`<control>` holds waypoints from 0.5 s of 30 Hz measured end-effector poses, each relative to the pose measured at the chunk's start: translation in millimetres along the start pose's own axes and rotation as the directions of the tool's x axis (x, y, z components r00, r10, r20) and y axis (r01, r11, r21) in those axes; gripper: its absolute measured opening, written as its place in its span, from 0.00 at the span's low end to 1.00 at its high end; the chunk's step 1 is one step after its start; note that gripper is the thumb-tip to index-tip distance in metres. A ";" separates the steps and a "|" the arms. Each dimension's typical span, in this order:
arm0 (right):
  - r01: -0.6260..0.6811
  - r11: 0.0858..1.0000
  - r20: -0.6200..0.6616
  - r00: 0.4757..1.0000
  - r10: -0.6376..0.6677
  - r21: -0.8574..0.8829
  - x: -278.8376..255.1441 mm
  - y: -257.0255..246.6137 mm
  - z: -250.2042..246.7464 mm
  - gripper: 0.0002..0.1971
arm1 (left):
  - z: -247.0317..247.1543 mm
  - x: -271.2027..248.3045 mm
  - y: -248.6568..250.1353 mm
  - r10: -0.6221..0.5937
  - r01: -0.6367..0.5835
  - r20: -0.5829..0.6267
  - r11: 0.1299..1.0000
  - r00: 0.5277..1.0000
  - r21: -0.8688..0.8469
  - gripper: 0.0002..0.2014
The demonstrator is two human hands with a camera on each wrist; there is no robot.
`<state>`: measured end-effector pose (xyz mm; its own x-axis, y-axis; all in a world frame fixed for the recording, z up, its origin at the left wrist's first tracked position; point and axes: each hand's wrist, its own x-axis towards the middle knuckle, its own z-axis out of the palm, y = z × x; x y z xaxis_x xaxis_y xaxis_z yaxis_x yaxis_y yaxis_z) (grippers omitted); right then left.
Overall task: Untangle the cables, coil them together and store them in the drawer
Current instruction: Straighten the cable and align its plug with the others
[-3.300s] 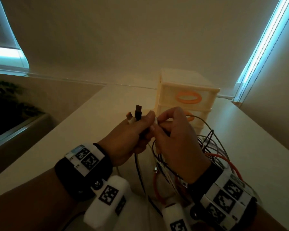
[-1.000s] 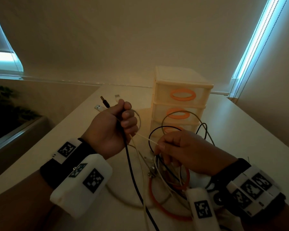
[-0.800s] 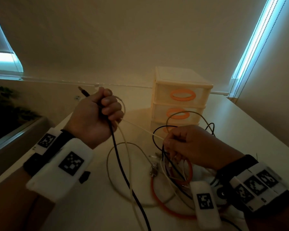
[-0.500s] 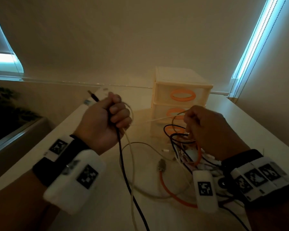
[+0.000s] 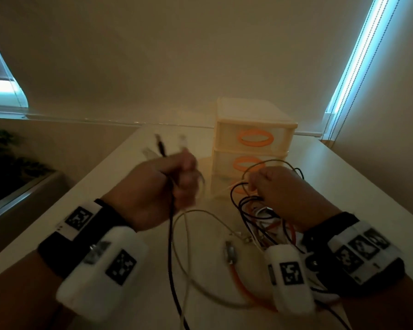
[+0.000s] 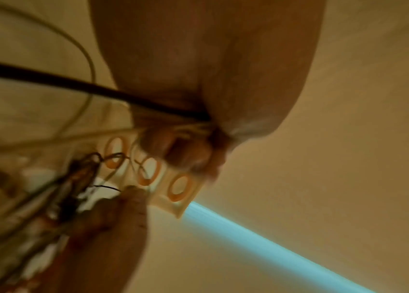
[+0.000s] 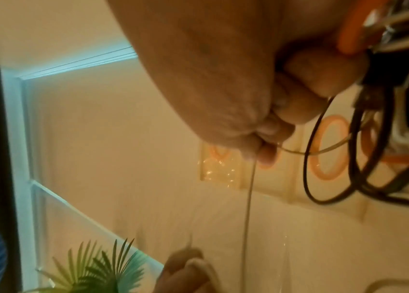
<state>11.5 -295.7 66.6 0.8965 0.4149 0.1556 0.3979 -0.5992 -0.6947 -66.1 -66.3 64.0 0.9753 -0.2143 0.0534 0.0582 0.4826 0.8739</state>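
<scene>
My left hand is curled in a fist round a thick black cable and thin white cables; their plug ends stick up above the fist. My right hand pinches a thin white cable that runs taut across to the left fist. Under the right hand lies a tangle of black, white and orange cables. An orange cable with a metal plug lies loose on the table. The cream drawer unit, with orange ring handles, stands behind the hands, drawers closed.
The pale table ends at a left edge, beyond which a dark ledge and a green plant sit. A wall and blinds with bright window strips close the back and right.
My hands have drawn apart, stretching the thin white cable between them. The right hand rose from the tangle toward the drawer unit. The left fist swung left, then came back toward the middle.
</scene>
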 end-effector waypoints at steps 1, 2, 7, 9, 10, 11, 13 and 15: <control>0.015 0.999 -0.085 0.996 -0.011 0.045 1.2 -3.4 1.8 0.18 | 8.7 -1.3 -8.7 -0.072 0.064 0.084 0.994 0.994 0.091 0.18; 0.041 0.996 -0.152 0.988 -0.028 0.081 0.3 -7.6 4.6 0.17 | 15.7 -2.3 -16.4 -0.128 0.106 0.151 0.984 0.980 0.143 0.19; 0.289 0.943 -0.237 0.940 -0.247 0.163 -16.5 -24.0 25.9 0.11 | 16.1 2.4 -23.4 -0.097 0.095 0.048 0.995 0.994 0.042 0.19; 0.380 0.907 -0.085 0.925 -0.371 0.181 -22.9 -25.2 34.8 0.08 | 15.1 4.1 -18.2 -0.037 0.034 -0.034 0.997 0.999 -0.069 0.20; 0.398 0.899 -0.009 0.915 -0.403 0.184 -24.1 -24.3 37.6 0.07 | 15.6 4.5 -15.3 -0.013 0.005 -0.076 0.994 0.997 -0.112 0.20; 0.387 0.901 0.054 0.913 -0.404 0.195 -23.4 -21.8 38.7 0.07 | 16.6 4.2 -12.8 0.000 -0.018 -0.120 0.989 0.993 -0.148 0.20; 0.332 0.922 0.110 0.927 -0.358 0.201 -20.1 -15.8 36.8 0.07 | 16.7 4.4 -10.6 0.006 -0.053 -0.239 0.980 0.971 -0.190 0.20; 0.313 0.936 0.079 0.942 -0.328 0.159 -18.0 -10.2 35.8 0.06 | 16.9 5.5 -10.5 0.000 -0.069 -0.330 0.978 0.944 -0.197 0.19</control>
<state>-15.6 -272.6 45.8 0.6983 0.6408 0.3189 0.6217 -0.3222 -0.7139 -65.0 -86.9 63.2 0.9910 0.0784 -0.1089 0.0313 0.6543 0.7556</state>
